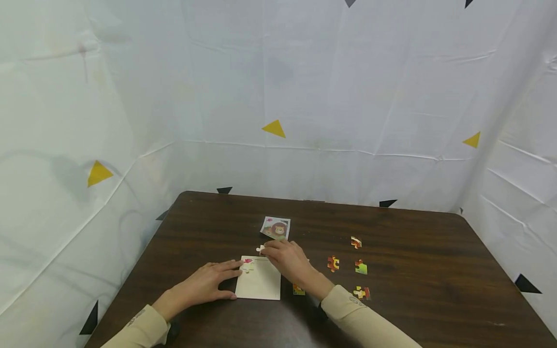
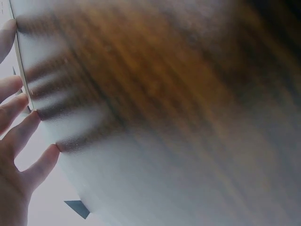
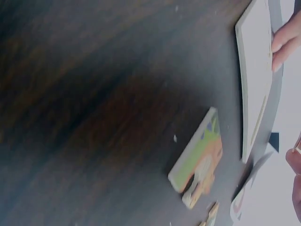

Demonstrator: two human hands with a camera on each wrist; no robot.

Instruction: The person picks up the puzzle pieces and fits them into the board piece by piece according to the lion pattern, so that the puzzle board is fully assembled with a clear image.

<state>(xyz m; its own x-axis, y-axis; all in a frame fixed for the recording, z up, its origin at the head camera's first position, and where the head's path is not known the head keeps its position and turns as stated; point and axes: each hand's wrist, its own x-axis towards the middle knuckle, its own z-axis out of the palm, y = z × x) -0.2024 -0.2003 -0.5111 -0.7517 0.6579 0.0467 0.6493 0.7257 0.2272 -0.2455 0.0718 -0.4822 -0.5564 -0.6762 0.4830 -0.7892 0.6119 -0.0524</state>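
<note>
A pale square puzzle board (image 1: 258, 285) lies on the table with a white puzzle piece bearing a pink shape (image 1: 248, 262) in its upper left corner. Along the board's left edge rests my left hand (image 1: 206, 283), fingers spread and mostly straight; in the left wrist view its fingertips (image 2: 34, 115) touch down by that edge. My right hand (image 1: 289, 261) is over the board's upper right corner and pinches a whitish puzzle piece (image 1: 261, 249) between thumb and fingers. Partly under the right wrist lies a green and orange puzzle piece (image 1: 298, 290), seen closer in the right wrist view.
A picture card with a lion (image 1: 276, 228) lies behind the board. Several loose puzzle pieces are spread to the right, among them an orange one (image 1: 333, 263) and a green and red one (image 1: 361, 267). White sheeting (image 1: 322, 96) surrounds the dark wooden table (image 1: 413, 270).
</note>
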